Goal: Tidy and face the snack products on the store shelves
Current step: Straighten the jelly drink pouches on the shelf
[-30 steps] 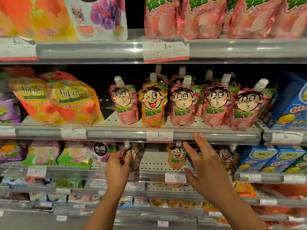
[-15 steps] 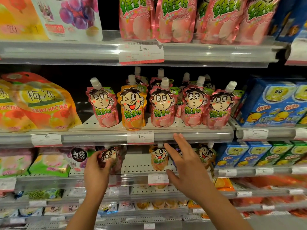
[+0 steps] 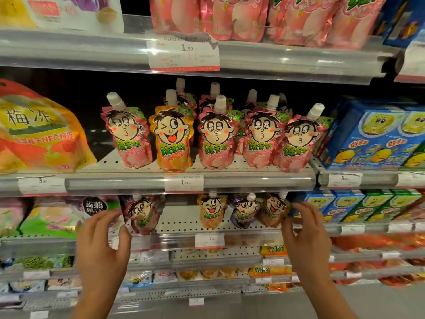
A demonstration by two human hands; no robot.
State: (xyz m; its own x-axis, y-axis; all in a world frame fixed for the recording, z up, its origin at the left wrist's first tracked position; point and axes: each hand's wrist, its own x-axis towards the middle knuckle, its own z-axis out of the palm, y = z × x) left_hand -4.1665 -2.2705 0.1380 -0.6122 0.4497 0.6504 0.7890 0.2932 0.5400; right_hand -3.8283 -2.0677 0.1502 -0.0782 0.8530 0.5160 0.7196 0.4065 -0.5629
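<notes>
The person's left hand (image 3: 103,247), fingers loosely spread and holding nothing, sits nearest the upright dark pouch (image 3: 142,215) on the lower shelf (image 3: 181,226), at its two o'clock; the right hand (image 3: 307,238) is likewise empty.

Both forearms reach up and forward from the bottom of the view, well apart. The left hand (image 3: 101,247) is raised, back toward the camera, fingers loosely spread and bent, thumb out to the right, holding nothing. The right hand (image 3: 307,236) mirrors it, its fingers (image 3: 299,207) relaxed and slightly curled, empty.
</notes>
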